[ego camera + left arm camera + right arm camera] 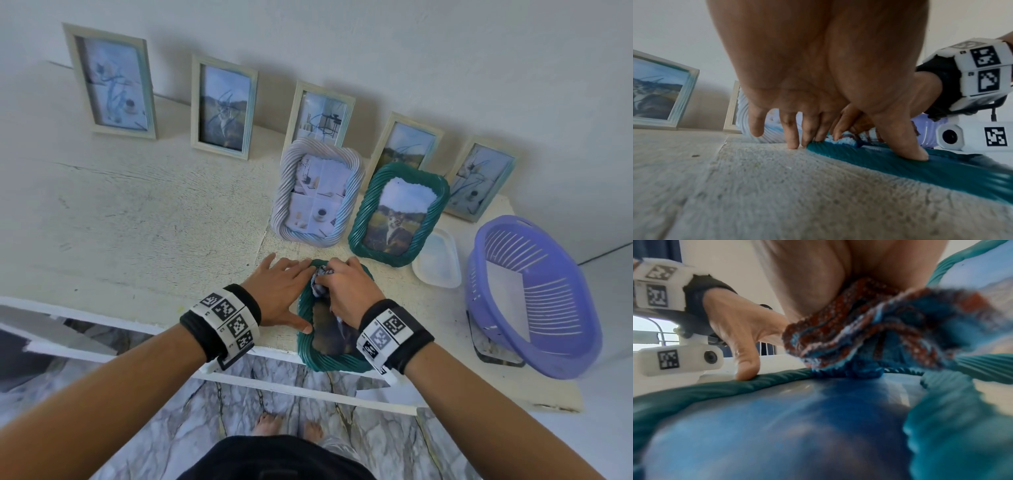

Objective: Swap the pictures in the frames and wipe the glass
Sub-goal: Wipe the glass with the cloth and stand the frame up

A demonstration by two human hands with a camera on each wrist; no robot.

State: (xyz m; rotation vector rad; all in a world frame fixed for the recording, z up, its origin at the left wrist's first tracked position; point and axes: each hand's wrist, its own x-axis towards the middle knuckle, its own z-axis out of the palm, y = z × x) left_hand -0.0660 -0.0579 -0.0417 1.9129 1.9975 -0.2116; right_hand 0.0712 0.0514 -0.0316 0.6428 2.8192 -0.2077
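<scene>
Teal frame [308, 356] overhanging desk [137, 219] edge: left hand [279, 294] spread, bracing rim; right hand [349, 291] bunching cloth [320, 281] on glass; hard strokes may tip it floorward.

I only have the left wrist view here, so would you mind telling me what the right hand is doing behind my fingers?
Observer: The right hand grips a bunched blue and red cloth and presses it on the glass of the teal frame lying flat.
Operator: Thank you. Where on the glass is the cloth?
Observer: At the far end, close to the frame's top rim; the near part of the glass is uncovered.
Operator: And is the frame fully on the table?
Observer: No, its near end overhangs the white table edge, above the marbled floor. The left hand rests on its left rim, thumb on the teal border.
</scene>
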